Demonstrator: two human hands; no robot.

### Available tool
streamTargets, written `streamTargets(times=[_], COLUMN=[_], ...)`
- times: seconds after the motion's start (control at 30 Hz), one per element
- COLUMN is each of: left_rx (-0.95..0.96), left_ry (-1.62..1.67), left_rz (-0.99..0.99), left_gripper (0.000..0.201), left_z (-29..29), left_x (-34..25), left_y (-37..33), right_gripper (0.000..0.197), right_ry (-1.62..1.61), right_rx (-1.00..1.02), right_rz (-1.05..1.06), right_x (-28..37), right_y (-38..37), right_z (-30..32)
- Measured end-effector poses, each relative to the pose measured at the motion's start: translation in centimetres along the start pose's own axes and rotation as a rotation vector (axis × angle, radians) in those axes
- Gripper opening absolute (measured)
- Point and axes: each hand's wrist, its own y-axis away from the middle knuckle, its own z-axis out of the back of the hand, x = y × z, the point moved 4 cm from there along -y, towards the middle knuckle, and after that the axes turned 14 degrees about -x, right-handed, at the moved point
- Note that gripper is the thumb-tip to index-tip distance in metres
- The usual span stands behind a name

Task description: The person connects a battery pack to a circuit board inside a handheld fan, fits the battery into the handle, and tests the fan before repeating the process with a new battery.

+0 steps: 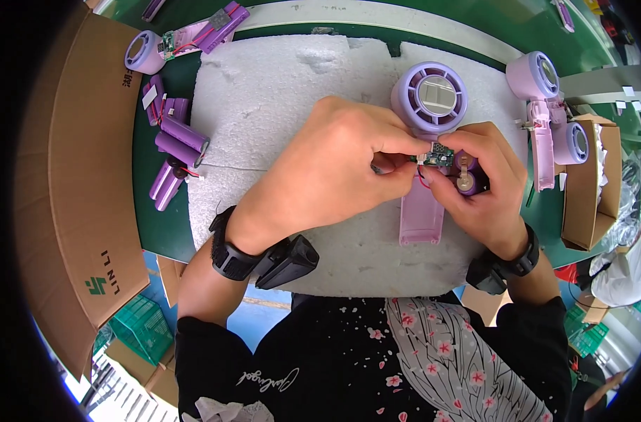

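Note:
Over a white foam pad, my left hand pinches the left edge of a small green circuit board, where a white connector and red wire show. My right hand is closed around a purple battery pack with metal tabs on its cell ends. Its thumb and forefinger also meet the board's right side. Just beyond my fingers lies a lilac handheld fan with a round mirror-like centre. Its pink handle shell lies below the board, and my hands partly cover it.
Several purple battery packs lie left of the pad on the green table. Another opened fan sits at the back left. More fan parts are at the right. A tall cardboard box flanks the left; a smaller box stands right.

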Motion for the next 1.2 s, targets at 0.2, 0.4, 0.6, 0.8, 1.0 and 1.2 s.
streamTargets(times=[0.2, 0.4, 0.6, 0.8, 1.0, 1.2], left_rx=[-0.016, -0.049, -0.071, -0.04, -0.001, 0.135], left_ry=[-0.022, -0.031, -0.022, -0.064, 0.04, 0.108], left_rz=[-0.029, -0.019, -0.026, -0.05, 0.109, 0.32], left_gripper=[0.025, 0.023, 0.023, 0.023, 0.023, 0.032], left_z=[-0.1, -0.3, -0.4, -0.4, 0.1, 0.3], left_x=[0.0, -0.2, -0.1, -0.4, 0.3, 0.7], left_y=[0.0, 0.3, 0.3, 0.2, 0.2, -0.4], right_gripper=[0.041, 0.042, 0.043, 0.039, 0.032, 0.026], right_ry=[0.019, 0.034, 0.034, 0.008, -0.022, 0.026], right_rx=[0.001, -0.006, -0.008, -0.007, 0.013, 0.087], right_rz=[-0.006, -0.014, -0.049, -0.068, -0.14, -0.171], right_x=[-0.1, 0.0, -0.1, -0.2, -0.2, 0.1], right_y=[0.1, 0.3, 0.3, 0.4, 0.3, 0.2], right_z=[0.3, 0.4, 0.4, 0.5, 0.3, 1.0])
